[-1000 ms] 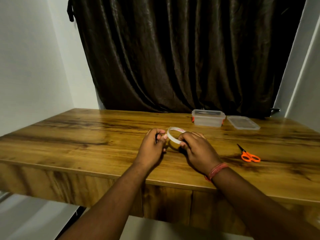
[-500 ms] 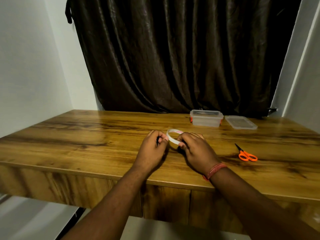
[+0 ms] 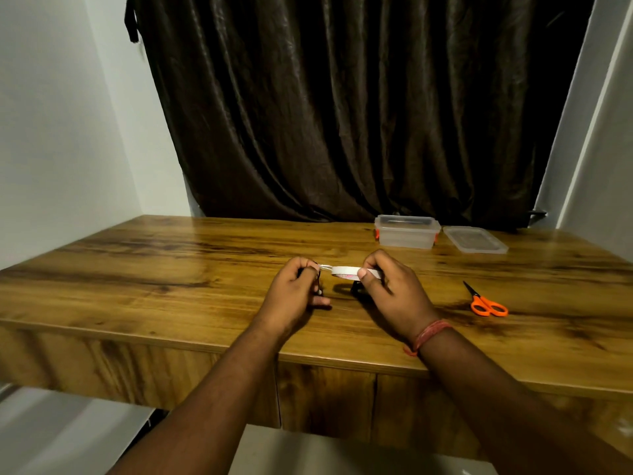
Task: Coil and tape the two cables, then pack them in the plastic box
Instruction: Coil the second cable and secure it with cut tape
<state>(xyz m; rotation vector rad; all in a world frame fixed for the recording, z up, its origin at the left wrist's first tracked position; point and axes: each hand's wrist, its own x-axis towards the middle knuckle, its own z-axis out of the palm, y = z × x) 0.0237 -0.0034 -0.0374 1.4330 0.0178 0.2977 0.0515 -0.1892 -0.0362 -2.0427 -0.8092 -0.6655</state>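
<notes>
At the table's (image 3: 137,275) far edge, the lidless plastic box (image 3: 406,232) held something dark, unidentifiable, its lid (image 3: 474,239) alongside. Nearer, the right hand (image 3: 394,293) pinched a tape roll (image 3: 346,271); the left hand (image 3: 294,289) gripped its free end and a black cable (image 3: 319,286).

Table (image 3: 171,269) left bare; scissors (image 3: 486,303) block right

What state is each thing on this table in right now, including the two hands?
Box: open, lid off, upright near the curtain.
Lid: flat on the table, right of the box.
Scissors: closed, lying flat, untouched.
Tape roll: held above the table, a strip pulled out leftward.
Left hand: pinching the strip's end, also holding something dark.
Right hand: gripping the roll.
</notes>
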